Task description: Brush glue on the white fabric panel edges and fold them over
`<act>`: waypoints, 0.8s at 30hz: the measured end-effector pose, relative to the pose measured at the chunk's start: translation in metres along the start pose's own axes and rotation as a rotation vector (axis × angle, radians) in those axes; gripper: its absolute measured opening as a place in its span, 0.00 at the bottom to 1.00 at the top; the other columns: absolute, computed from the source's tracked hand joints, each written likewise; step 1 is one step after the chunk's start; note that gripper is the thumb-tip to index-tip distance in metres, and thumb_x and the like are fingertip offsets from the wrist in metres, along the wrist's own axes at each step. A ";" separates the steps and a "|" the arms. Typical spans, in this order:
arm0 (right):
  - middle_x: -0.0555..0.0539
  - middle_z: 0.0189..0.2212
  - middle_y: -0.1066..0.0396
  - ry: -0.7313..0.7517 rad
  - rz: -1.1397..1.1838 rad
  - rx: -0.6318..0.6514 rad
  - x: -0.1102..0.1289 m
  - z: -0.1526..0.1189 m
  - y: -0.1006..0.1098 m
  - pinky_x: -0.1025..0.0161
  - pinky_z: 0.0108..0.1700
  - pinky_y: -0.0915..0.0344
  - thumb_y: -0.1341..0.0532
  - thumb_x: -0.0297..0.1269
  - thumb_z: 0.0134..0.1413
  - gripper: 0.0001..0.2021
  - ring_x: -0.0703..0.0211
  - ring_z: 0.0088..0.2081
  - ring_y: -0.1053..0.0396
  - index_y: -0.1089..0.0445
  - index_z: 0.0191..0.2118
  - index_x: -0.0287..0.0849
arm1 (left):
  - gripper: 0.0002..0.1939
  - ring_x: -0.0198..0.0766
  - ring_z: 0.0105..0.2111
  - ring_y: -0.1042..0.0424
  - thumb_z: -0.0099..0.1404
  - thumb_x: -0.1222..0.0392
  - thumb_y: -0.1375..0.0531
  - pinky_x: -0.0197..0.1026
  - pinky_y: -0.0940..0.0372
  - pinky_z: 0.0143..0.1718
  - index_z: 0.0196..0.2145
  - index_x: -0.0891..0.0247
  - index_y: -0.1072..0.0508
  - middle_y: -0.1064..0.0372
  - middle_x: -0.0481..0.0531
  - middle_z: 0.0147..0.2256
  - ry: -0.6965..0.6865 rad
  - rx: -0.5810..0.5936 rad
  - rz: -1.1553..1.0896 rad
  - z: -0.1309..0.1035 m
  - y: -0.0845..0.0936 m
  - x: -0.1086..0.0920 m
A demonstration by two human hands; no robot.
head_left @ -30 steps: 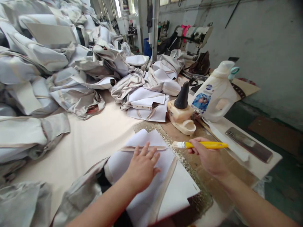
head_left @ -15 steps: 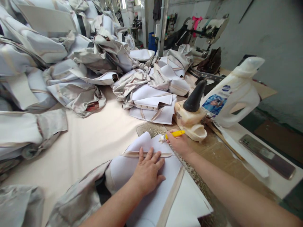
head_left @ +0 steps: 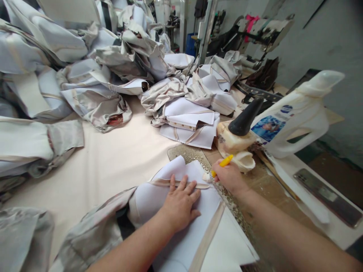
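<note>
My right hand (head_left: 229,176) is closed round the yellow handle of a small brush (head_left: 226,161). Its whitish bristles meet the upper right edge of a white panel piece (head_left: 195,170) with beige tape seams. My left hand (head_left: 181,206) lies flat on that same piece, fingers spread, just below a taped seam. Grey fabric (head_left: 96,223) joined to the piece trails off to the lower left. Under the piece's right edge runs a board crusted with dried residue (head_left: 188,153).
A glue-stained container with a black cone nozzle (head_left: 246,118) stands right of the work, beside a white jug (head_left: 297,113). A phone (head_left: 326,196) lies at the right edge. Similar white and grey pieces (head_left: 113,71) are heaped behind; a sewing machine (head_left: 263,32) is beyond.
My right hand has moved the brush down and right along the panel's edge, and the handle is now tilted more upright. My left hand stays on the piece. The view has shifted slightly.
</note>
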State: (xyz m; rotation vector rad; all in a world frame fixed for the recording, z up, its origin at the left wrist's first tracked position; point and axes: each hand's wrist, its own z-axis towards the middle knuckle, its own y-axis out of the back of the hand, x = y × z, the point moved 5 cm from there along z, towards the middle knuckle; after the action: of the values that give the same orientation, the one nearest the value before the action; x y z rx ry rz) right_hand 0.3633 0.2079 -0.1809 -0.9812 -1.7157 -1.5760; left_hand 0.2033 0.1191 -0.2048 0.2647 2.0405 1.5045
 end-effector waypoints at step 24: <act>0.52 0.20 0.37 0.189 -0.012 0.081 -0.012 -0.047 0.022 0.65 0.31 0.42 0.48 0.38 0.53 0.11 0.60 0.26 0.38 0.37 0.23 0.43 | 0.28 0.55 0.62 0.63 0.59 0.44 0.44 0.69 0.81 0.55 0.56 0.50 0.42 0.51 0.49 0.61 0.009 -0.023 0.045 0.002 -0.003 -0.002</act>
State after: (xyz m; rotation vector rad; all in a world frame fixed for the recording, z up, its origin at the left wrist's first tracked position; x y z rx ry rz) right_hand 0.3859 0.1602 -0.1731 -0.7584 -1.6438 -1.5414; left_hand 0.2068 0.1187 -0.2071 0.2968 2.0357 1.5577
